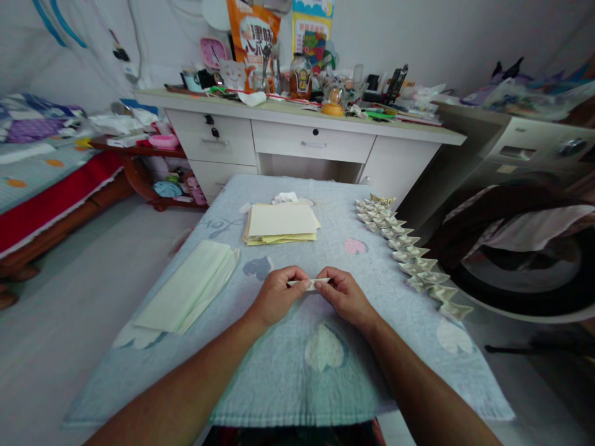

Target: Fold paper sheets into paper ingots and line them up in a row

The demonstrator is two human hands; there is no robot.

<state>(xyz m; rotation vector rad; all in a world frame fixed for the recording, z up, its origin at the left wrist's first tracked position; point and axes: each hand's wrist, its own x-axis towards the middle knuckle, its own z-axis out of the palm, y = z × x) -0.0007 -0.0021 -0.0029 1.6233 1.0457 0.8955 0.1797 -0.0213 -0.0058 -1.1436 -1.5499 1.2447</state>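
Between my two hands, above the middle of the cloth-covered table, is a small folded piece of pale paper (pixel 312 284). My left hand (pixel 284 291) pinches its left end with thumb and fingers. At the other end, my right hand (pixel 343 293) grips it the same way. Both thumbs lie along the near side and cover much of the fold. Beyond my hands sits a stack of cream and yellow paper sheets (pixel 282 220). To the left lie long folded pale-green sheets (pixel 188 288). Several small pointed folded-paper pieces (pixel 421 265) form a row along the right side.
A blue cloth with heart patterns (pixel 279 384) covers the table. Crumpled white paper (pixel 284 197) lies behind the stack. A cluttered desk with white drawers (pixel 311 141) stands at the back, a washing machine (pixel 525 148) to the right, and a bed (pixel 51 186) to the left.
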